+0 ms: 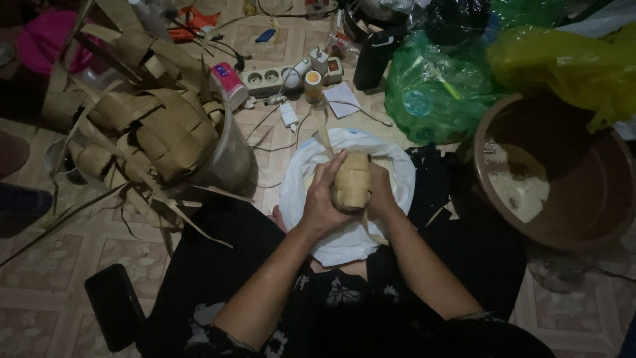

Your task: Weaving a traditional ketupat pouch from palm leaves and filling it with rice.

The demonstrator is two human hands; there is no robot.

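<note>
Both hands closed around a woven leaf pouch [351,182], held over a white plastic bag [301,179] spread on the person's lap. Left hand [322,199] wraps the pouch's near-left side, fingers curled over the top; right hand [381,192] grips the opposite side, mostly hidden behind the pouch. Loose leaf strips trail upward and down from the weave.

Risks, as judged: the pouch looks only partly tightened, so a hard squeeze or a slipped strip could loosen the weave. If rice is inside (cannot tell), grains would spill onto the white bag.

Surroundings, placed from the pouch: to its right, a brown basin [596,199] holding rice [520,189]. Far left, a clear container [228,156] heaped with finished leaf pouches [156,129]. Beyond it, a power strip [271,78] with cables, and green plastic bags [430,86] to the upper right. Lower left, a dark phone [112,305] lies on the floor. Floor is patterned tile [40,265], cluttered, dimly lit.
</note>
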